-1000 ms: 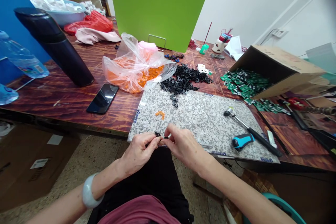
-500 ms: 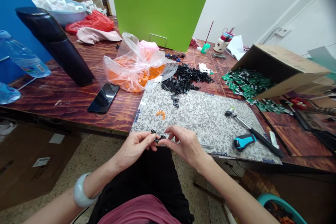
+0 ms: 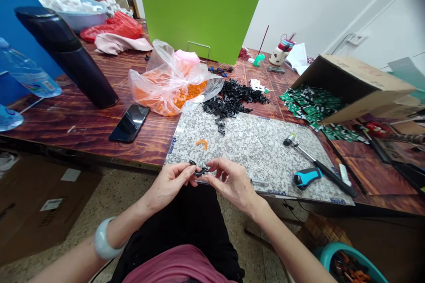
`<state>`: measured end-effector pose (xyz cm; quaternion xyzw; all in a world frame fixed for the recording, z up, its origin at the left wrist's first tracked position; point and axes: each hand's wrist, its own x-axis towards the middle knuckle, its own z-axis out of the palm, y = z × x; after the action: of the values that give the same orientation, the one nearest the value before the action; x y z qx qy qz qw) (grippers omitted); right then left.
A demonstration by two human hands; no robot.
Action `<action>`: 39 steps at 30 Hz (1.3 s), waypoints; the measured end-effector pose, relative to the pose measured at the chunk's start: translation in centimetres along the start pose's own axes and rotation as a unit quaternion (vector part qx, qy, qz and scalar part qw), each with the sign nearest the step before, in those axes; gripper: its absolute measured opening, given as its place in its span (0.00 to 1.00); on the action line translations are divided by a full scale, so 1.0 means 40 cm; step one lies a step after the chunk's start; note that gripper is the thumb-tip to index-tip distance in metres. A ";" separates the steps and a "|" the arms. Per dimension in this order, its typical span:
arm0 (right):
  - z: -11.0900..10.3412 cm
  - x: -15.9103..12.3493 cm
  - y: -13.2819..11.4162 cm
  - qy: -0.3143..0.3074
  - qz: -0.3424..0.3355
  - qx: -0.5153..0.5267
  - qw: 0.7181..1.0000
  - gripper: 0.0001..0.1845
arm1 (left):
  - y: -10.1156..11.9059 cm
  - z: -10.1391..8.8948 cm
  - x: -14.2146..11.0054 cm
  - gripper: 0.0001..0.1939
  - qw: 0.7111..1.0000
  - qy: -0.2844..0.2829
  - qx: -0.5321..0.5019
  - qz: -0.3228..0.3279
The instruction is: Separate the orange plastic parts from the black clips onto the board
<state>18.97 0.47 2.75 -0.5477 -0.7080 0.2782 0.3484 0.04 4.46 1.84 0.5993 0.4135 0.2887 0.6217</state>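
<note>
Here's the left hand [image 3: 171, 183], fingers [image 3: 186, 171] pinched together on a small black plastic part [image 3: 200, 171], right at the edge of a speckled stone-look board [image 3: 252, 150]! The right hand [image 3: 234, 183] is close by, its fingertips [image 3: 214, 169] curled just beside the part, contact impossible to call. A black heap of parts [image 3: 232, 99] sits beyond on the counter [image 3: 76, 128].

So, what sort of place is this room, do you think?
Probably a small hand-assembly workshop: the left hand and right hand work a black plastic part over a granite-patterned board, beside a heap of matching black parts and green pieces spilling from a tipped cardboard box.
</note>
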 end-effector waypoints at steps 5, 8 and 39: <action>-0.006 0.000 -0.011 -0.022 0.028 0.043 0.998 0.09 | -0.005 0.003 0.004 0.13 0.999 -0.019 0.030 0.014; -0.006 -0.001 -0.011 -0.031 0.063 0.081 0.994 0.08 | -0.006 0.005 0.009 0.13 0.999 -0.020 0.028 0.016; -0.038 0.027 -0.027 0.086 0.047 0.077 0.992 0.11 | 0.022 0.072 0.003 0.14 0.994 0.004 -0.106 0.016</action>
<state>19.39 1.27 4.69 -0.5738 -0.6257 0.2996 0.4353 2.70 3.22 2.50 0.5354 0.3737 0.3427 0.6754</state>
